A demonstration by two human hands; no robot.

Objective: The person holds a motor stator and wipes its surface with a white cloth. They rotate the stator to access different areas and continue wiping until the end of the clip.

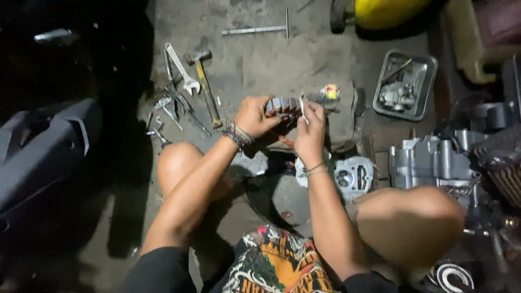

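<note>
Copper-wound round stator coil point(282, 107) at centre frame, held between both hands above a grey cloth point(304, 70) spread on the concrete floor point(255, 59). Left hand point(253, 116) grips the coil's left edge, fingers point(269, 120) curled shut around it; right hand point(310, 130) sits just right of the coil, fingers pinched on a thin pale strip point(303, 110) touching its rim. Wires with a yellow-red connector point(330, 91) trail to the upper right of the coil. Left of centre: a silver open-end wrench point(182, 68), a wooden-handled hammer point(205, 84) and small tools. Upper right: a square metal tray point(405, 84) of parts. Right edge: a grey engine casing point(429, 160).
</note>
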